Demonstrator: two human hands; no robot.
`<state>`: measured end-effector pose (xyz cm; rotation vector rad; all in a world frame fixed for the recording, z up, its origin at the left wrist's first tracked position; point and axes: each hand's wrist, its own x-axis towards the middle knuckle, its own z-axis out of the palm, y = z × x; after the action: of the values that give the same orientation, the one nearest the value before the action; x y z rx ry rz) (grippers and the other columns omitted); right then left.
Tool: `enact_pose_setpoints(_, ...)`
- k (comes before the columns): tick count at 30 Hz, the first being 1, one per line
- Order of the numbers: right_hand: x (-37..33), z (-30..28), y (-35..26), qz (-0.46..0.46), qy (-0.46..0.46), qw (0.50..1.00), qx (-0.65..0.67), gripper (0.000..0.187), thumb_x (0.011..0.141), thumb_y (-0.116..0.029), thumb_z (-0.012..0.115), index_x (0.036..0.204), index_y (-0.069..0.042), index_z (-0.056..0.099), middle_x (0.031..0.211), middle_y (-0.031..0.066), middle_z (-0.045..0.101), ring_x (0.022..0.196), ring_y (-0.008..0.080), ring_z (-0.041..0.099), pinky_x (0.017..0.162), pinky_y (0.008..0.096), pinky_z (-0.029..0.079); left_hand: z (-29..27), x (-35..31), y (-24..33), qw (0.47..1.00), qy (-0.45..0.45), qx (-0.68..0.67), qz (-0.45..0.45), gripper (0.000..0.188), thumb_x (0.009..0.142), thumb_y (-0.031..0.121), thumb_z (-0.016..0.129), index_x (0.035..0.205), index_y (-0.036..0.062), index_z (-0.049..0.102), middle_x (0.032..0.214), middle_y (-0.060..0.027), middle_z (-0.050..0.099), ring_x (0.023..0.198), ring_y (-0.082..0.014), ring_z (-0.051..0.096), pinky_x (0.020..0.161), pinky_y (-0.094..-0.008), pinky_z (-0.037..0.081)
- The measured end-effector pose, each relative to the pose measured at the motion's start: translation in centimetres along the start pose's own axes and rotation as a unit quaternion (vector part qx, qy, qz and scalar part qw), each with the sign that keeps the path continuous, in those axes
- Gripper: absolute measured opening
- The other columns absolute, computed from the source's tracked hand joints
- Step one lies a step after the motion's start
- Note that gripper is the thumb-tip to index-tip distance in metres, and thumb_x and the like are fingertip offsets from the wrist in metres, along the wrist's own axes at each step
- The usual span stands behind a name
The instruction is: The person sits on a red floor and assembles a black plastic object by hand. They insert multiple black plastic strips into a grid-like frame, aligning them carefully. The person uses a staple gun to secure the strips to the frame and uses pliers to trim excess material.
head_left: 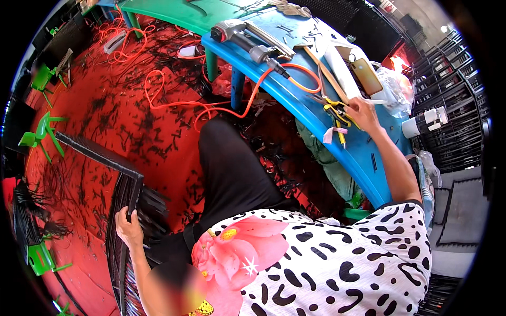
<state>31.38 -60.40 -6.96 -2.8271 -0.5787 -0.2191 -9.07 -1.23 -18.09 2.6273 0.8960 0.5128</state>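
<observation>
My left hand (pixel 129 230) is closed around the edge of a black woven frame (pixel 138 185), which leans beside my leg at the lower left. One arm of the frame stretches away toward the far left, and loose black strands hang inside its corner. Over the blue table (pixel 300 100), my right hand (pixel 362 114) has its fingers bent onto the yellow-and-black handles of a pair of pliers (pixel 335 111). A pink strip (pixel 333 134) lies across a yellow-handled tool next to the pliers. The end of a long wooden handle (pixel 329 79) lies right by my fingers.
An air tool (pixel 245 42) with an orange hose (pixel 252 100) lies on the table. Beyond my right hand are a phone (pixel 366 76), a plastic bag (pixel 396 89) and a white cup-like container (pixel 426 122). Black scraps litter the red floor (pixel 174 137); small green chairs (pixel 41 131) stand left.
</observation>
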Motion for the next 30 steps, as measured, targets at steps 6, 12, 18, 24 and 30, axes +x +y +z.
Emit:
enact_pose_setpoints(6, -5.1, -0.2, -0.5, 0.118, -0.128, 0.976, -0.13, 0.088, 0.063, -0.05, 0.078, 0.128, 0.002, 0.048, 0.124, 0.0228, 0.055, 0.116, 0.0327, 0.053, 0.098, 0.0389, 0.042, 0.4, 0.3, 0.4, 1.0, 0.005, -0.004, 0.01, 0.026, 0.08, 0.015, 0.065, 0.102, 0.001, 0.061, 0.095, -0.0169, 0.062, 0.09, -0.0346, 0.06, 0.079, -0.0406, 0.047)
enact_pose_setpoints(12, -2.6, -1.1, -3.3, 0.171, -0.288, 0.937, -0.102, 0.102, 0.055, -0.039, 0.082, 0.137, 0.0, 0.036, 0.122, 0.0256, 0.055, 0.114, 0.0369, 0.054, 0.095, 0.0407, 0.045, 0.4, -0.3, -0.4, 0.998, 0.047, -0.008, 0.046, 0.021, 0.08, 0.015, 0.066, 0.098, 0.0048, 0.062, 0.088, -0.014, 0.06, 0.084, -0.0336, 0.058, 0.074, -0.0416, 0.047)
enact_pose_setpoints(18, -2.9, -5.8, 13.2, 0.07, -0.344, 0.912, -0.213, 0.098, 0.05, -0.004, 0.075, 0.14, -0.003, 0.035, 0.13, 0.0223, 0.051, 0.123, 0.0373, 0.047, 0.102, 0.0402, 0.039, 0.1, 0.5, 1.7, 0.997, 0.067, 0.001, 0.021, 0.029, 0.072, 0.016, 0.073, 0.097, 0.0067, 0.062, 0.087, -0.0121, 0.059, 0.084, -0.0316, 0.06, 0.074, -0.0391, 0.048)
enact_pose_setpoints(24, -0.1, -9.4, 18.9, -0.062, -0.171, 0.971, -0.157, 0.078, 0.065, 0.014, 0.052, 0.139, -0.007, 0.037, 0.112, 0.0155, 0.054, 0.096, 0.0314, 0.056, 0.085, 0.0373, 0.044, 0.3, -0.2, 1.4, 0.991, 0.108, -0.071, -0.014, 0.034, 0.067, 0.007, 0.073, 0.098, 0.0035, 0.06, 0.092, -0.0105, 0.059, 0.082, -0.0265, 0.061, 0.073, -0.0353, 0.05)
enact_pose_setpoints(30, 2.3, -3.9, -3.1, -0.048, -0.26, 0.91, 0.319, 0.064, 0.08, -0.015, 0.06, 0.138, 0.001, 0.036, 0.135, 0.0155, 0.043, 0.123, 0.0247, 0.047, 0.099, 0.0325, 0.04, 0.3, -0.5, 1.0, 0.986, 0.134, -0.099, 0.018, 0.024, 0.067, 0.004, 0.072, 0.088, 0.0022, 0.06, 0.092, -0.0102, 0.06, 0.079, -0.0247, 0.061, 0.072, -0.0333, 0.049)
